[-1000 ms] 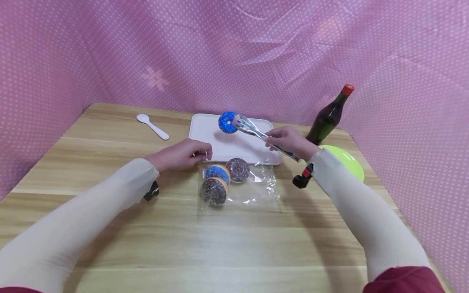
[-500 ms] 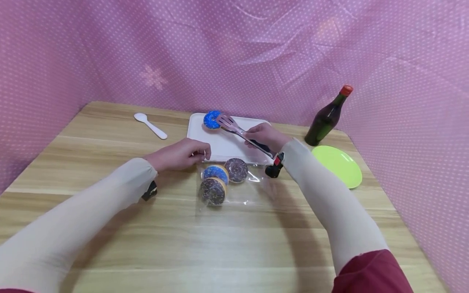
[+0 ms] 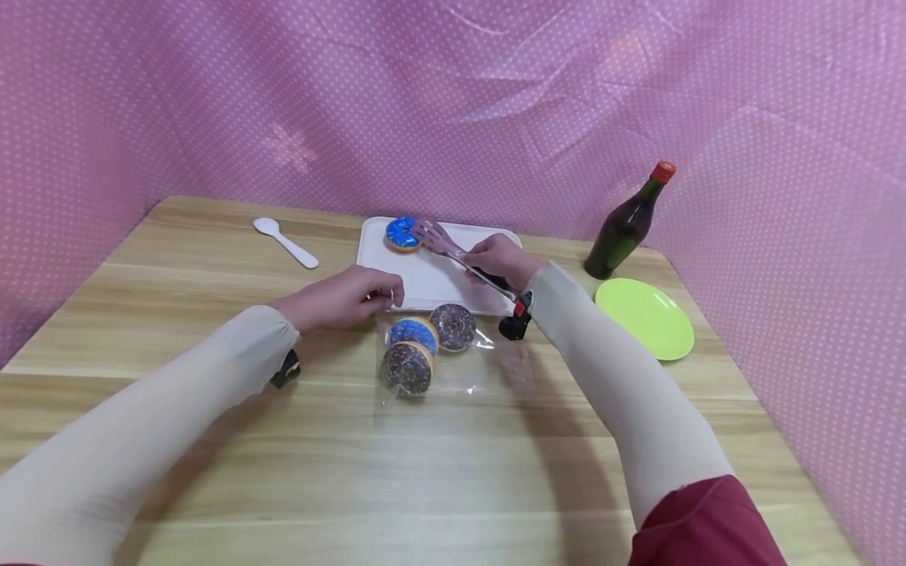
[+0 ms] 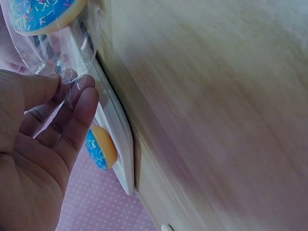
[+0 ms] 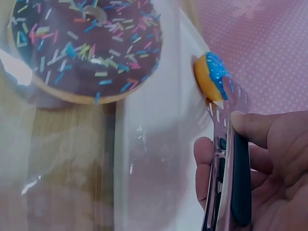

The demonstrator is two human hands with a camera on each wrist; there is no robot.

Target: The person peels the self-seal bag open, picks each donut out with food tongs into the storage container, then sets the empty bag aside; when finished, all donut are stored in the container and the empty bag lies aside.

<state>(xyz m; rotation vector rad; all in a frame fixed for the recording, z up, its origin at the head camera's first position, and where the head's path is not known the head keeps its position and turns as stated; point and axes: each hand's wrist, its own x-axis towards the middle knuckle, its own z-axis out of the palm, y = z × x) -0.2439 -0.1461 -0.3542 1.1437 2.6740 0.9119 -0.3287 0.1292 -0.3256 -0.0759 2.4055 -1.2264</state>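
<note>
One blue donut sits at the far left corner of the white tray, the tips of the tongs right against or beside it, their handle gripped in the right hand, while the left hand pinches the clear bag near the tray's front edge. This looks like the setting-down step; next, the tips probably need parting and drawing back over the tray's open right side, away from the curtain behind.
</note>
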